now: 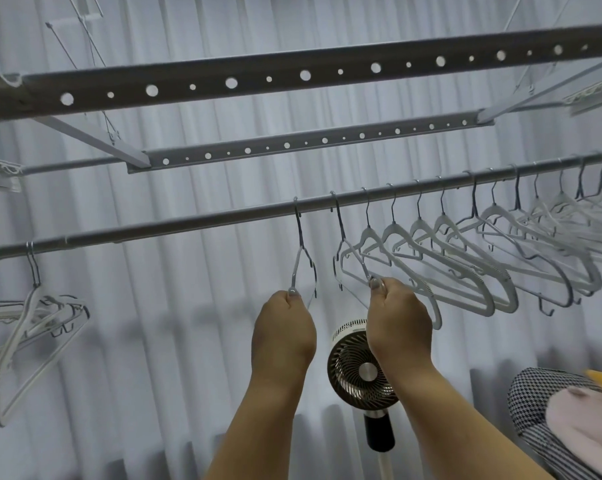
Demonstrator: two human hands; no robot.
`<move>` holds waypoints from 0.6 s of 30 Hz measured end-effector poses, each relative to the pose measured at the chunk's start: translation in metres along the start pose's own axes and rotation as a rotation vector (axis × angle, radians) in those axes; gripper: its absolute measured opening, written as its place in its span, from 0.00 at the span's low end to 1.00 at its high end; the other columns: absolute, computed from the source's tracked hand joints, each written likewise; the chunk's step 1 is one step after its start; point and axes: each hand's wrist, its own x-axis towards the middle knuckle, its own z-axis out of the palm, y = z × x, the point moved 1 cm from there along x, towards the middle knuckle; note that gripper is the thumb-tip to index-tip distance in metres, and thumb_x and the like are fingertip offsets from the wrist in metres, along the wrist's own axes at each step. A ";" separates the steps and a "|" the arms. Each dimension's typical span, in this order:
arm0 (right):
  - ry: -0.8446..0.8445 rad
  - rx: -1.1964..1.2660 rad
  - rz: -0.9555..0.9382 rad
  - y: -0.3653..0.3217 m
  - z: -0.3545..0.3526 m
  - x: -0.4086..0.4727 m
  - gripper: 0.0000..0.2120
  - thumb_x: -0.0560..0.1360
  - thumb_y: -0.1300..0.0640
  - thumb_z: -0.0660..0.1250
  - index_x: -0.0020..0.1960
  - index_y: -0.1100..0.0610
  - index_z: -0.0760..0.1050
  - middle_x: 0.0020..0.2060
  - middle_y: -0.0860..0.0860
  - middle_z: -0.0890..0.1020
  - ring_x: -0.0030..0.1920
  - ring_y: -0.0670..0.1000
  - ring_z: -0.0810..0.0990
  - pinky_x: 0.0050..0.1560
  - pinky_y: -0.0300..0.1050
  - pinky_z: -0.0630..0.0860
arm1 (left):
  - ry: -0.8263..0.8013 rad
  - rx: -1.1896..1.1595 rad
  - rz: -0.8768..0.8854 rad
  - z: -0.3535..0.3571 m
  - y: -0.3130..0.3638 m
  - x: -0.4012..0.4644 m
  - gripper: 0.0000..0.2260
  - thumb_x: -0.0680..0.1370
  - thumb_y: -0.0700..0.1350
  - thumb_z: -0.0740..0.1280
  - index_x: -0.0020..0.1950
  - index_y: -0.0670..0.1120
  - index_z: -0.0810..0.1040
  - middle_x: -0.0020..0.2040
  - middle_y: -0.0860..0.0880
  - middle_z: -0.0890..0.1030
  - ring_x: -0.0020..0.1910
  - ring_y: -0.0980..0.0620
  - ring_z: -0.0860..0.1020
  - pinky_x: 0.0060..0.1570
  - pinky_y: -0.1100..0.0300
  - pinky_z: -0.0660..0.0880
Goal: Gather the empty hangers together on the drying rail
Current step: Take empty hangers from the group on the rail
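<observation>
Hands (341,323) gripping two hangers (323,258)

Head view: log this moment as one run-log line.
left hand grips thin hanger | right hand grips next hanger | both hooked on rail | bunch left, row right

No readable text, labels, brands, numbers or signs anywhere in view.

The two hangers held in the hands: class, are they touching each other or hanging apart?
Apart. The head view shows bare curtain between the left hand's hanger and the right hand's hanger, their hooks separate on the rail.
</observation>
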 end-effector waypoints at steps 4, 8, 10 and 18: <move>0.000 0.020 -0.009 0.002 0.001 0.000 0.14 0.81 0.54 0.53 0.47 0.58 0.74 0.33 0.50 0.76 0.40 0.55 0.75 0.39 0.44 0.63 | 0.014 0.002 0.009 0.005 -0.001 0.000 0.15 0.83 0.50 0.51 0.38 0.53 0.69 0.39 0.51 0.76 0.40 0.46 0.75 0.48 0.47 0.78; 0.003 0.012 -0.008 0.004 0.002 0.000 0.14 0.81 0.53 0.53 0.49 0.59 0.75 0.36 0.51 0.77 0.40 0.54 0.74 0.40 0.43 0.64 | 0.023 0.016 0.015 0.008 -0.003 0.001 0.15 0.83 0.50 0.51 0.38 0.54 0.69 0.39 0.51 0.76 0.40 0.47 0.75 0.47 0.49 0.77; 0.000 0.009 -0.002 0.004 0.002 0.000 0.14 0.81 0.53 0.53 0.49 0.59 0.75 0.35 0.49 0.76 0.40 0.53 0.73 0.40 0.43 0.64 | 0.022 0.027 0.023 0.010 -0.003 0.002 0.15 0.83 0.50 0.51 0.37 0.54 0.68 0.38 0.55 0.74 0.42 0.48 0.75 0.48 0.52 0.76; 0.000 0.027 0.006 0.005 0.001 0.000 0.15 0.82 0.53 0.53 0.53 0.58 0.76 0.41 0.53 0.81 0.40 0.52 0.73 0.41 0.43 0.65 | 0.004 0.064 0.051 0.016 -0.004 0.002 0.11 0.84 0.49 0.51 0.47 0.50 0.70 0.37 0.59 0.69 0.45 0.52 0.71 0.49 0.59 0.67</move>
